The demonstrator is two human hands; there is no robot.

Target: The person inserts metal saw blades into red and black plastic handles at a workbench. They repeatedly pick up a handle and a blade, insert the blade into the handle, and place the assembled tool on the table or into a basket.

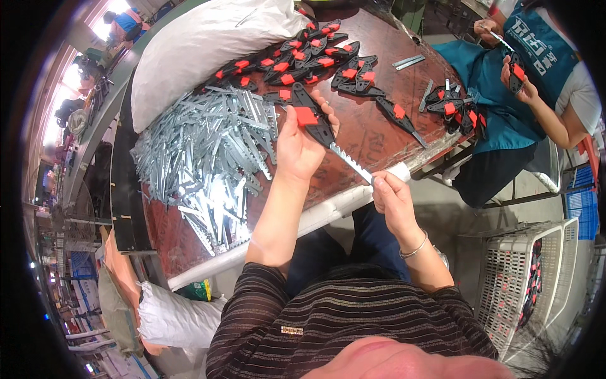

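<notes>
My left hand (302, 142) grips a black plastic clamp body with a red trigger (313, 117) above the brown table (379, 136). A toothed metal bar (351, 163) sticks out of that body toward the lower right. My right hand (390, 196) pinches the bar's free end near the table's front edge. A big heap of loose toothed metal bars (205, 155) lies just left of my left hand. Several black and red clamp bodies (303, 60) are piled on the table beyond it.
A large white sack (202, 38) lies at the table's back left. A person in a teal apron (505, 88) sits at the right, holding a black and red part, with more parts (456, 104) before them. A white slatted crate (527, 281) stands lower right.
</notes>
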